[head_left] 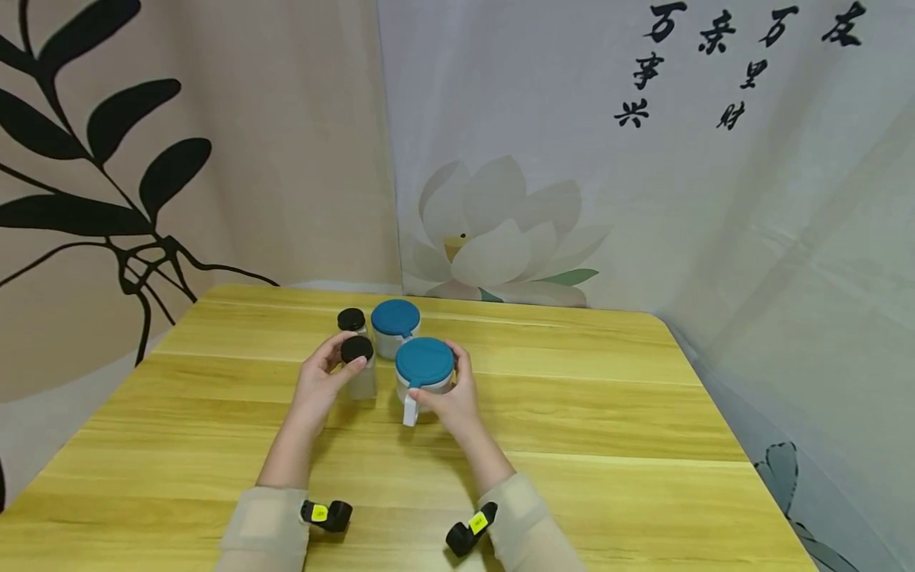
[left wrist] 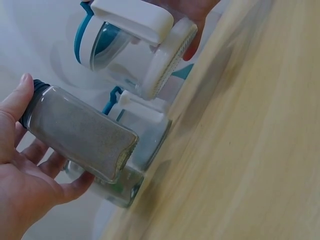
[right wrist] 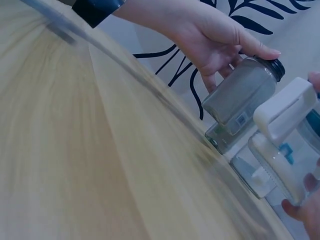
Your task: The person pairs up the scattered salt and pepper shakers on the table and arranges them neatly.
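Note:
My left hand grips a square clear bottle with a black lid and greyish contents, thumb up by the lid. In the left wrist view this bottle is tilted and raised off the table. My right hand holds a clear jar with a blue lid and a white handle; its thumb is near the handle. This jar also hangs above the tabletop. Just behind them stand a second black-lidded bottle and a second blue-lidded jar, side by side and partly hidden.
The wooden table stretches out around the hands, its far edge close behind the containers. Beyond it hang a curtain with dark leaves and a cloth with a printed lotus. Each wrist wears a small black camera.

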`<control>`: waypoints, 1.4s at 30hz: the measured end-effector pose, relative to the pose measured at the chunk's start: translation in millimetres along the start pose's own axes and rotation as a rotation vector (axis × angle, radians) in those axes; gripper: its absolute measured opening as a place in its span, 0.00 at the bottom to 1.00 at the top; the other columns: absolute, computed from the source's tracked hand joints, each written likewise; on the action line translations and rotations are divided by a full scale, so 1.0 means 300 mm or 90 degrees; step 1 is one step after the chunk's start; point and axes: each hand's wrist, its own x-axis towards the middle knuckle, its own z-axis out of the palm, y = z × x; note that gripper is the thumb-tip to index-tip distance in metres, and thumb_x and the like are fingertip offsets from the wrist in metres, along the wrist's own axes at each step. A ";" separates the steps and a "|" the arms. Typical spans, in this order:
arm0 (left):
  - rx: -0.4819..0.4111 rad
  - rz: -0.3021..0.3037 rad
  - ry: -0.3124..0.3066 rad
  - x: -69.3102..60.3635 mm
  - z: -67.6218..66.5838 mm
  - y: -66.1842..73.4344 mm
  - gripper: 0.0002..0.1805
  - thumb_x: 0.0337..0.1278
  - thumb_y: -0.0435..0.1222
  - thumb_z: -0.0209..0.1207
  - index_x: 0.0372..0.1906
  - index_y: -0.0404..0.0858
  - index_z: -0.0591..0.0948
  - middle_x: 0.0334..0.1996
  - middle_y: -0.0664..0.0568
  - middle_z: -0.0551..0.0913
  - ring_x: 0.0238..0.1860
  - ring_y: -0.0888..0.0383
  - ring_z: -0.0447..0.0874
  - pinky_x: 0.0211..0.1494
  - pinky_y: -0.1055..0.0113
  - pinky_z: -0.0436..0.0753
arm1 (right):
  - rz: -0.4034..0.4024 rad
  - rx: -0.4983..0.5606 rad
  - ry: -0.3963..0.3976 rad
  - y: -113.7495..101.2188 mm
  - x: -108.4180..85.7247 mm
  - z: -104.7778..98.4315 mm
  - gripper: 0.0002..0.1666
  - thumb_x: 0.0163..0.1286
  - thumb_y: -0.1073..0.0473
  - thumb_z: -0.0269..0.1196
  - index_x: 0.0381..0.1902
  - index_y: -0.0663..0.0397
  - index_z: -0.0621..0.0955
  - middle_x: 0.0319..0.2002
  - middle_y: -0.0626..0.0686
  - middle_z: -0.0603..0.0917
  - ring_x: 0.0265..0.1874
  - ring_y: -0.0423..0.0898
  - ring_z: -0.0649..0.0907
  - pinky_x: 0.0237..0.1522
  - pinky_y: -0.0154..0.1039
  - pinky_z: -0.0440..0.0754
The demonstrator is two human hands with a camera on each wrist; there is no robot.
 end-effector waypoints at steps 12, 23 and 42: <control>0.000 -0.018 -0.006 -0.004 0.041 0.034 0.28 0.58 0.34 0.65 0.63 0.36 0.72 0.45 0.48 0.78 0.49 0.56 0.74 0.48 0.70 0.74 | -0.025 0.020 -0.019 0.001 0.000 -0.055 0.52 0.48 0.65 0.74 0.68 0.61 0.60 0.63 0.61 0.68 0.63 0.57 0.66 0.62 0.59 0.62; -0.002 -0.026 -0.009 -0.009 0.079 0.053 0.26 0.58 0.32 0.65 0.61 0.36 0.73 0.47 0.46 0.76 0.49 0.54 0.72 0.48 0.71 0.74 | -0.037 0.054 -0.039 -0.001 -0.003 -0.101 0.54 0.48 0.64 0.75 0.69 0.62 0.59 0.64 0.61 0.68 0.63 0.57 0.65 0.62 0.60 0.61; -0.049 -0.041 -0.047 -0.035 0.148 0.086 0.25 0.57 0.31 0.65 0.60 0.37 0.74 0.50 0.44 0.75 0.51 0.52 0.72 0.50 0.68 0.75 | -0.077 0.044 -0.046 0.066 -0.010 -0.203 0.56 0.46 0.54 0.78 0.70 0.54 0.61 0.64 0.59 0.69 0.62 0.56 0.67 0.59 0.60 0.63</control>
